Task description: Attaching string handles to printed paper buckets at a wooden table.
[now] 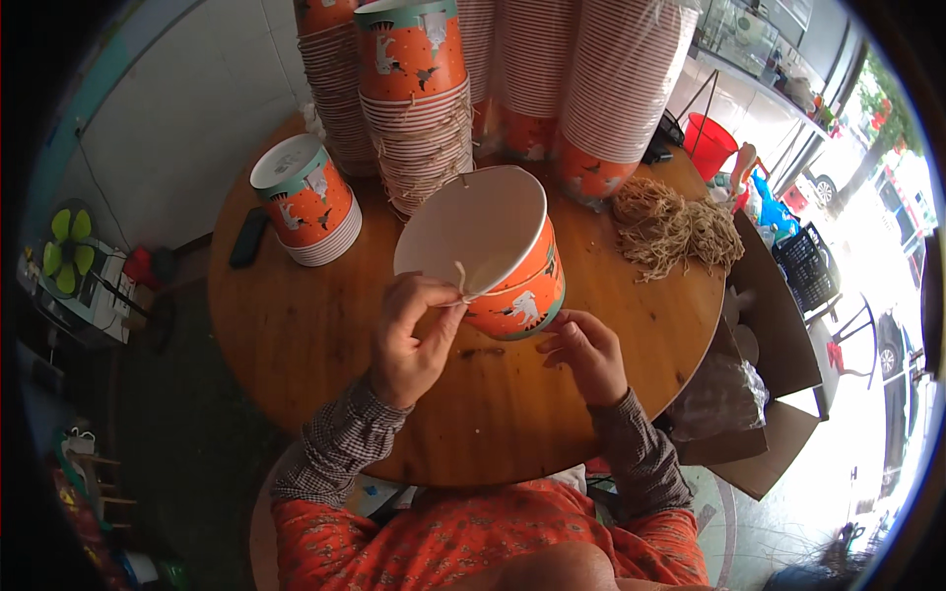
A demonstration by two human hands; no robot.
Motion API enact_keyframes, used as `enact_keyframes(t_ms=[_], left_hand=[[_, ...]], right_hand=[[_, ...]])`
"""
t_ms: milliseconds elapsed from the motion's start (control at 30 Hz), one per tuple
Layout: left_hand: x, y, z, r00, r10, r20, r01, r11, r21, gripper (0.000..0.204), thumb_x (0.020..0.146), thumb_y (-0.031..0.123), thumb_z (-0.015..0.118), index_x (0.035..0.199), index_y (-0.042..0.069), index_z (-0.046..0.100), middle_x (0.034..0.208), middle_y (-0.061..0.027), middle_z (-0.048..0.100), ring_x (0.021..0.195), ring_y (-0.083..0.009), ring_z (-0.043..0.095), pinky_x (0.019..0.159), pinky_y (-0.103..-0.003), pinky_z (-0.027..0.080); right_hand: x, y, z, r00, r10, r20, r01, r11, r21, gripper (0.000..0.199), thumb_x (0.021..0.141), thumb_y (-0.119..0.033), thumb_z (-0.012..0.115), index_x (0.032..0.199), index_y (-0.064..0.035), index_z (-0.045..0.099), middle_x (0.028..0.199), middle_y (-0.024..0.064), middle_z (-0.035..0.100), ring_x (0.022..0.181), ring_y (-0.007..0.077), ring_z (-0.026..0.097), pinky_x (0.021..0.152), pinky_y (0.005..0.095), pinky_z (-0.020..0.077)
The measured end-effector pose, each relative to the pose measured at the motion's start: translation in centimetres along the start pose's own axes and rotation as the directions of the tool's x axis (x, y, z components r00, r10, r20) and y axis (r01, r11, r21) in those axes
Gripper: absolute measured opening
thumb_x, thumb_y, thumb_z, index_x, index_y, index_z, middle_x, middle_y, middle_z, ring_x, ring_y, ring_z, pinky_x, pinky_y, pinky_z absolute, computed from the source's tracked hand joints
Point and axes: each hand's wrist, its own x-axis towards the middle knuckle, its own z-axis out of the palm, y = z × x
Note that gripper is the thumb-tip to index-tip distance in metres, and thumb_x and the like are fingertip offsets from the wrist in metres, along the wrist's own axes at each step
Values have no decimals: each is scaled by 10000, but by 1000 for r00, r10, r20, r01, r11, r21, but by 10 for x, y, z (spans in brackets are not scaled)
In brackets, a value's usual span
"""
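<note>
I have the orange paper tub (483, 246) before me over the near half of the table (453, 394), tilted, its white inside turned up toward me. A length of string (512, 287) runs around its outer wall below the rim. My left hand (409, 345) is at the rim, thumb and forefinger pinched together on the string, a loose end sticking up past them. My right hand (588, 355) is at the tub's green base edge, fingers half curled and a little apart; I cannot tell how firmly they grip.

The table is round, glossy brown wood with dark knots. On its left lies a dark, flat object (249, 236) beside a short stack of upturned tubs (320, 212); beyond my tub rises a taller stack (414, 128), string about its rims, and some clear-wrapped stacks (631, 79). To the right sits a tangled string bundle (680, 227).

Around me are a white wall (227, 108), a green fan (69, 251), an open cardboard box (778, 345), a red bucket (709, 148) and a bright opening to the street.

The tubs carry printed white animals and dark birds (the mark on the upturned base is too small to make out).
</note>
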Motion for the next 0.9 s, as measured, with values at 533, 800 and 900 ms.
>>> enact_keyframes(t_ms=[533, 800, 900], left_hand=[[-13, -60, -13, 968, 217, 128, -240, 950, 202, 351, 822, 13, 636, 1169, 47, 594, 1180, -130, 570, 1105, -343, 550, 906, -428, 465], [-53, -113, -19, 987, 28, 159, -56, 983, 177, 256, 826, 21, 640, 1077, 12, 592, 1067, -122, 585, 1021, -307, 571, 869, -397, 492], [-52, -112, -13, 980, 42, 194, -72, 986, 148, 237, 819, 24, 645, 1049, 9, 593, 1039, -116, 585, 996, -300, 571, 853, -393, 501]], right_hand=[[187, -201, 48, 483, -859, 170, 605, 186, -774, 157, 868, -153, 659, 1009, -100, 615, 865, 70, 667, 756, 215, 658, 672, 358, 515], [253, -271, 158, 497, -681, 537, 691, -63, -720, 212, 906, -317, 572, 1008, -141, 628, 880, 138, 687, 804, 305, 674, 688, 438, 503], [289, -272, 188, 512, -713, 480, 497, -210, -842, 205, 909, -307, 563, 963, -115, 613, 866, 183, 666, 813, 370, 645, 675, 469, 488]])
